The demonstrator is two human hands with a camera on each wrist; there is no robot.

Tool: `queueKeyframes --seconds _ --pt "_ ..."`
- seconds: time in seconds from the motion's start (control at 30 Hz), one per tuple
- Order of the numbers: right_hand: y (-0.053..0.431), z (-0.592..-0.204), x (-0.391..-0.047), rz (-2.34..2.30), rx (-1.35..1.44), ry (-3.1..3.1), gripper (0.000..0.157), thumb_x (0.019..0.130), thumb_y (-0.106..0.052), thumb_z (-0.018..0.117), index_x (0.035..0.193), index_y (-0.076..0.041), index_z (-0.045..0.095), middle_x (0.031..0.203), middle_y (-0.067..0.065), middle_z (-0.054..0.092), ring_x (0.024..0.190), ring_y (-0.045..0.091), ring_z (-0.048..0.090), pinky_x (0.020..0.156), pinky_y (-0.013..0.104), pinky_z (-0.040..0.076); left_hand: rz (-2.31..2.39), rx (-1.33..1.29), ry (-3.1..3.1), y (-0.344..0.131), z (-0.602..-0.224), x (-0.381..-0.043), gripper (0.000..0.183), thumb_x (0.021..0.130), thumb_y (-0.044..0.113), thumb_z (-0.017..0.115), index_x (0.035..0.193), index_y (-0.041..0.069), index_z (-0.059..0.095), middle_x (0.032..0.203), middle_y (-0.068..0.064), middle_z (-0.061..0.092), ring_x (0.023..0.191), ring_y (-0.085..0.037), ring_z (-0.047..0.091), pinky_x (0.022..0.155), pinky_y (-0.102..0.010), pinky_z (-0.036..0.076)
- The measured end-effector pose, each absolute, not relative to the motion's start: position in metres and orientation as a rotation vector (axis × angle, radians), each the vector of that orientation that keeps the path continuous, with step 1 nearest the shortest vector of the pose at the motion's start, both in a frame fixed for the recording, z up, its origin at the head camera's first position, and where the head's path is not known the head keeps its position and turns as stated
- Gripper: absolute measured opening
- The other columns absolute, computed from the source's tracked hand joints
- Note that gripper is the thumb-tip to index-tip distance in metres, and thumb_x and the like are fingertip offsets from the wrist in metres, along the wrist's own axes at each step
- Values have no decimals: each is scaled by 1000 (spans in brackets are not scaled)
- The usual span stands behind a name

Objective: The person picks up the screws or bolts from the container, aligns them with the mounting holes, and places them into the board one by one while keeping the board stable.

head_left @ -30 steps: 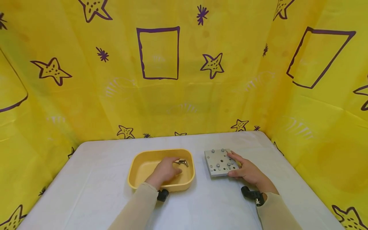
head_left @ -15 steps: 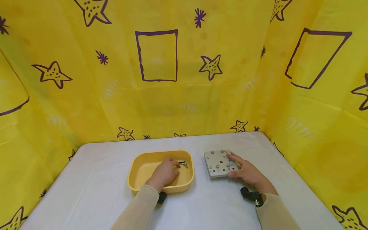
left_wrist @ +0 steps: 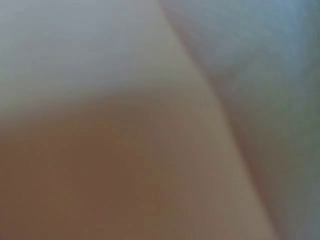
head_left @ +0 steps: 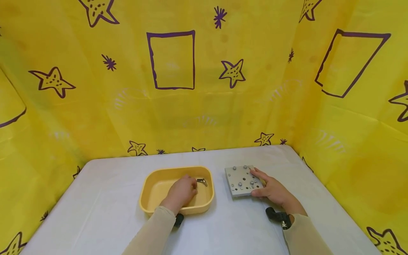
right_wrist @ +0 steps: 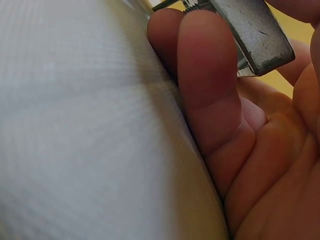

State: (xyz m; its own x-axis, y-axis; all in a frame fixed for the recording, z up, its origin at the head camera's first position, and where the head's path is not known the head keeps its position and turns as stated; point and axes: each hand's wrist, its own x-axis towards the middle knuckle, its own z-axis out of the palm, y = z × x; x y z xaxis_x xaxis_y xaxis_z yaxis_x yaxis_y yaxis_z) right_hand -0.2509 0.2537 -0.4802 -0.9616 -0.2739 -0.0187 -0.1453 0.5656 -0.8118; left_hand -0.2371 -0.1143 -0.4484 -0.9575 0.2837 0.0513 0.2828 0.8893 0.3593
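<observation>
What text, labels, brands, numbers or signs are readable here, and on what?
None that can be read.
Metal plate: small marks near its near edge, too small to tell if they are characters.
Yellow cloth: purple drawings such as stars; its faint pale marks can't be made out.
Yellow tray: no text visible.
Left wrist view: too blurred to read anything.

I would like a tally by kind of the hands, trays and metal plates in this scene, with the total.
Hands: 2 (left hand, right hand)
Tray: 1
Metal plate: 1
Total: 4
Small parts in the tray are not included; too small to count surely.
</observation>
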Motion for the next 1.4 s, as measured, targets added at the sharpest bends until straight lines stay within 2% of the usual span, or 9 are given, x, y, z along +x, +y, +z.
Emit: queueKeyframes --seconds 0.23,0.33,0.5,0.77,0.9,1.17,1.23,1.4 --pt "250 -478 -250 -1335 -338 2645 93 75 -45 84 154 -26 40 164 -1 19 148 36 11 112 63 7 537 499 3072 -115 -450 -237 6 90 13 74 90 13 68 87 -2 53 75 -18 50 74 -39 50" --pt "250 -478 -251 -1337 -341 2648 94 75 -44 85 155 -24 40 164 0 18 148 37 11 113 63 7 531 536 3094 -115 -450 -238 2 91 12 71 93 11 70 86 -3 56 76 -19 52 75 -40 51" --pt "251 -480 -253 -1347 -331 2641 94 74 -46 84 154 -27 40 164 -2 18 148 36 11 113 63 8 559 555 3125 -115 -450 -240 7 90 10 68 96 9 72 86 -4 62 81 -21 56 79 -41 51" --pt "252 -482 -253 -1377 -308 2622 95 72 -48 85 154 -29 40 164 -5 18 149 35 10 113 62 7 725 455 3095 -115 -448 -239 15 89 8 65 102 8 71 89 -7 53 74 -20 51 73 -39 49" --pt "252 -481 -252 -1379 -295 2611 95 73 -48 85 154 -29 39 164 -5 17 149 35 10 113 61 7 779 390 3071 -114 -446 -239 11 93 12 63 102 10 70 91 -6 51 75 -20 50 73 -37 48" --pt "251 -480 -252 -1373 -299 2617 96 72 -48 85 154 -29 40 164 -4 18 149 35 10 113 62 7 942 386 3096 -117 -438 -238 13 101 13 60 109 9 70 100 -6 65 96 -27 61 88 -47 50" --pt "251 -480 -252 -1365 -297 2620 96 72 -49 85 154 -29 40 164 -4 17 149 36 10 113 62 7 1006 379 3090 -119 -435 -236 15 101 13 59 110 8 70 99 -6 67 91 -25 63 84 -45 51" --pt "251 -479 -251 -1369 -288 2613 96 73 -48 85 154 -29 39 164 -4 17 149 35 9 113 62 6 1174 315 3025 -120 -426 -232 18 104 16 53 113 7 65 95 -9 67 65 -15 57 65 -35 50"
